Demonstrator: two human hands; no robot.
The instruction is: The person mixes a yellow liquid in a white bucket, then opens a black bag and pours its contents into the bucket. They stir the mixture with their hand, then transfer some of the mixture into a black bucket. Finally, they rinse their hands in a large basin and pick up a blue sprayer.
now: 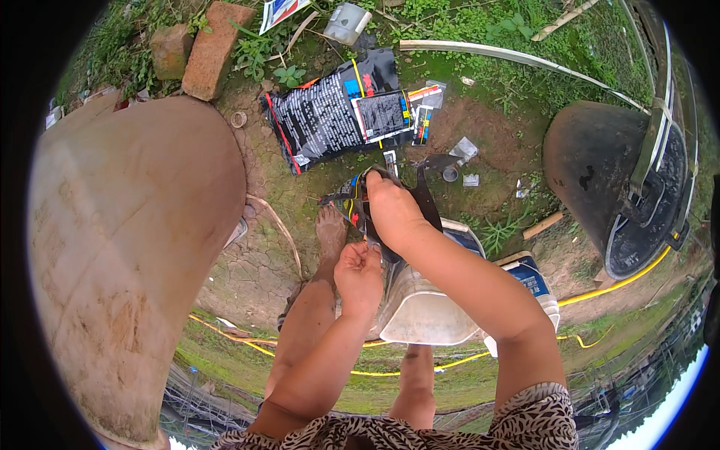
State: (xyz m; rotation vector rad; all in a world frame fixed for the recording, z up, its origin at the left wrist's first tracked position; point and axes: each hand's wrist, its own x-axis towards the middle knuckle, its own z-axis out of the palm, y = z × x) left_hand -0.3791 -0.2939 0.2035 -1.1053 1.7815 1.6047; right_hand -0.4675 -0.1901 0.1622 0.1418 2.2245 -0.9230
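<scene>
My right hand [391, 208] grips the upper part of a black printed plastic packet [350, 198] near the middle of the view. Just below it, my left hand [360, 270] pinches the packet's lower edge between thumb and fingers. Part of the packet is hidden behind my right hand. Beneath my right forearm stands a whitish plastic bucket [430, 318]. Ahead on the soil lies a large black printed bag [320, 112], with a smaller black packet [385, 115] on top of it. Small printed sachets [422, 125] lie beside that packet.
A large tan rounded container [140, 225] stands at the left, a black bucket [596, 169] with straps at the right. A blue-and-white bucket [529, 278] is beside my right forearm. Bricks [216, 50], a clear plastic cup [347, 23], a pale strip [506, 54] and a yellow hose [619, 284] lie around.
</scene>
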